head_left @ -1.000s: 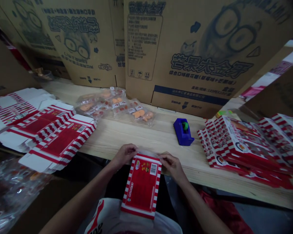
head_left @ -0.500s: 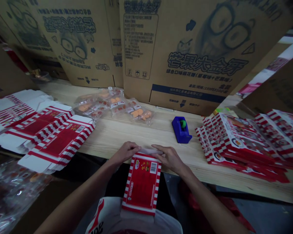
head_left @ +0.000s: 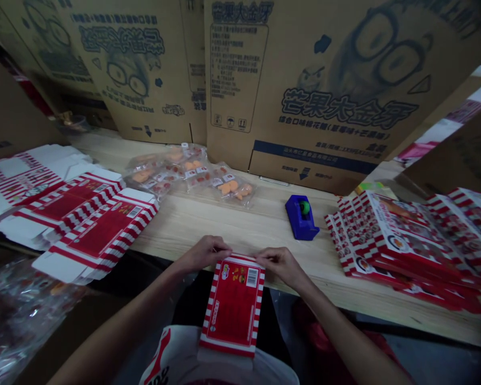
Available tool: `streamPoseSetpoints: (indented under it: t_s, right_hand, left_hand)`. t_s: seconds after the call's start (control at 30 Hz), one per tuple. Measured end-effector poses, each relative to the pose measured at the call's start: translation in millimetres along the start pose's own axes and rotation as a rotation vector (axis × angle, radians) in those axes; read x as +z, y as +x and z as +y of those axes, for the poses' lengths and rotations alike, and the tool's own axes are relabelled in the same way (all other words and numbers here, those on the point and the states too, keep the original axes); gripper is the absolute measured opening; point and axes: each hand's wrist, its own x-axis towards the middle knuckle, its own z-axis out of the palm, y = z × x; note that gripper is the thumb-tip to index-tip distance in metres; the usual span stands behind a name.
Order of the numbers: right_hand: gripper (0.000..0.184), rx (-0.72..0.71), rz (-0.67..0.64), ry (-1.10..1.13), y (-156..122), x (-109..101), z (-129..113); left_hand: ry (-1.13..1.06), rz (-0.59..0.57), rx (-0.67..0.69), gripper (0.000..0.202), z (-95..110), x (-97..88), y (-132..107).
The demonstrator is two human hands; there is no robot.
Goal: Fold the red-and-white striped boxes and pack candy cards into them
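A red-and-white striped carton (head_left: 234,307) rests against my body at the table's front edge, its printed red face with a barcode turned up. My left hand (head_left: 206,253) pinches the far left corner of the carton between thumb and fingers. At the far right corner, my right hand (head_left: 279,263) pinches the same end in like manner. The far end flap lies folded between the two hands. Beyond the right hand, a blue tape dispenser (head_left: 301,218) with a green core stands on the table.
Flat striped cartons (head_left: 104,230) are stacked at left, above clear bags (head_left: 20,321) of wrapped pieces. Several clear sweet packets (head_left: 228,184) lie at the back. Filled striped boxes (head_left: 409,235) pile up at right. Large cardboard boxes (head_left: 304,139) wall off the table's rear.
The white flap at the carton's far end has folded down. My right fingers have closed in on the far right corner. The view has shifted slightly.
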Motion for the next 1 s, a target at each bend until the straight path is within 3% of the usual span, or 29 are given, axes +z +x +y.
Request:
streamPoseSetpoints:
  t_s: [0.17, 0.43, 0.6, 0.73, 0.8, 0.9, 0.93, 1.0]
  right_hand:
    - [0.021, 0.014, 0.163, 0.02, -9, 11, 2]
    - [0.014, 0.042, 0.18, 0.122, 0, 5, -11]
    - [0.016, -0.016, 0.238, 0.179, -23, 18, 1]
    - [0.011, -0.071, 0.405, 0.161, -47, 44, 7]
    - [0.01, -0.074, 0.426, 0.164, -53, 51, 8]
    - [0.018, -0.088, 0.342, 0.16, -47, 35, 11]
    - [0.023, -0.097, 0.372, 0.134, -42, 21, 13]
    - [0.028, -0.102, 0.608, 0.048, -27, -19, 20]
  left_hand:
    - [0.118, 0.091, 0.012, 0.022, 9, 1.7, -5]
    - [-0.082, 0.048, -0.001, 0.018, 15, 1.1, 4]
    - [-0.265, 0.071, -0.049, 0.022, 3, 19.8, -16]
    - [-0.412, 0.21, -0.062, 0.02, -9, 39.9, -26]
    - [-0.508, 0.259, -0.085, 0.019, -10, 47.3, -28]
    - [-0.719, 0.256, -0.198, 0.023, -9, 52.2, -29]
    - [-0.777, 0.249, -0.24, 0.025, -8, 52.7, -28]
    - [-0.852, 0.23, -0.305, 0.029, -7, 53.1, -27]
